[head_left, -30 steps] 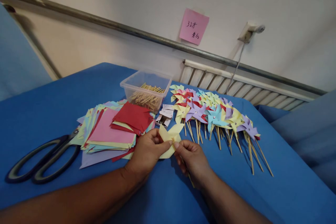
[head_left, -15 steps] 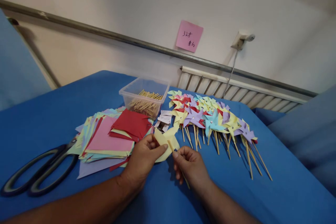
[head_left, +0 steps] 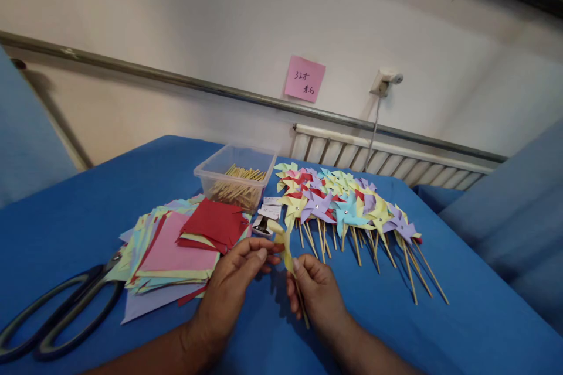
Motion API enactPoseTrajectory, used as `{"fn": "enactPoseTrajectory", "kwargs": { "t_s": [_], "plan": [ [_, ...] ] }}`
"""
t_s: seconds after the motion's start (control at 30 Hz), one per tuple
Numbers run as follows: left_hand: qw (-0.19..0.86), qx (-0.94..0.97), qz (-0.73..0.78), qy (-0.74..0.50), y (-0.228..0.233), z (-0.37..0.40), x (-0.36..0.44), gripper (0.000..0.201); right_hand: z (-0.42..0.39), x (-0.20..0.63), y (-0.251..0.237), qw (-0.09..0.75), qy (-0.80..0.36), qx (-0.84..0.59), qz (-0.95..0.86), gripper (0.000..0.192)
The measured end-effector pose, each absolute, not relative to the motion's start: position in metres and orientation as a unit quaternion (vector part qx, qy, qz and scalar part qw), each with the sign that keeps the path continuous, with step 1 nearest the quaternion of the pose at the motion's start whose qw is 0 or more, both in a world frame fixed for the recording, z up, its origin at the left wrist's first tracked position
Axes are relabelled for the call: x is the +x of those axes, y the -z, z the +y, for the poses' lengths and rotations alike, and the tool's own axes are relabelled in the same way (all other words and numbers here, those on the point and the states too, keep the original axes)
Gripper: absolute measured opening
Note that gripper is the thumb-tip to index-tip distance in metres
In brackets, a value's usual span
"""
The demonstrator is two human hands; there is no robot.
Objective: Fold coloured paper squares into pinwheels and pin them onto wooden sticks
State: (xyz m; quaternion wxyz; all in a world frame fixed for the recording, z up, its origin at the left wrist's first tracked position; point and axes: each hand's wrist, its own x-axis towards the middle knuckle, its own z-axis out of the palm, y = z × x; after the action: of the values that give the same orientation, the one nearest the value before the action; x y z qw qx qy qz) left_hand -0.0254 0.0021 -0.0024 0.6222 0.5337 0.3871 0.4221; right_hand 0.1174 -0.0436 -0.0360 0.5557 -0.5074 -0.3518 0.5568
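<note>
A pale yellow paper pinwheel [head_left: 287,245] is turned nearly edge-on over the blue cloth. My right hand [head_left: 319,290] is closed around its wooden stick [head_left: 303,309], thumb pressed near the top just below the paper. My left hand [head_left: 233,278] is beside the pinwheel, fingers stretched toward it and the thumb off the paper. Its fingertips are at the blade's edge; whether they touch is hard to see. Just behind the paper lies a small open box [head_left: 263,224] with dark bits in it and white cards [head_left: 270,210].
Left of my hands are a stack of coloured paper [head_left: 165,240], red sheets [head_left: 214,222] and large scissors [head_left: 79,304]. A clear plastic box [head_left: 206,173] holds wooden sticks [head_left: 244,176]. Several finished pinwheels [head_left: 347,208] lie at the right. A radiator [head_left: 325,149] stands behind.
The pinwheel has turned from facing me to nearly edge-on. My left thumb has come off the paper. The camera view has tilted up slightly.
</note>
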Motion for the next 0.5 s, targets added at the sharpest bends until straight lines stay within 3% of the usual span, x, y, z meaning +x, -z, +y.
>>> {"fn": "enactPoseTrajectory", "kwargs": {
  "t_s": [0.17,0.5],
  "plan": [
    [0.609,0.526,0.411,-0.429,-0.0039,-0.0007,-0.0231,0.021,-0.0417,0.1163,0.039,0.571,-0.587,-0.478,-0.317,0.047],
    [0.615,0.5,0.418,-0.444,0.0036,0.0089,-0.0244,0.034,-0.0442,0.1132,0.0351,0.583,-0.663,-0.39,-0.262,0.042]
  ]
}}
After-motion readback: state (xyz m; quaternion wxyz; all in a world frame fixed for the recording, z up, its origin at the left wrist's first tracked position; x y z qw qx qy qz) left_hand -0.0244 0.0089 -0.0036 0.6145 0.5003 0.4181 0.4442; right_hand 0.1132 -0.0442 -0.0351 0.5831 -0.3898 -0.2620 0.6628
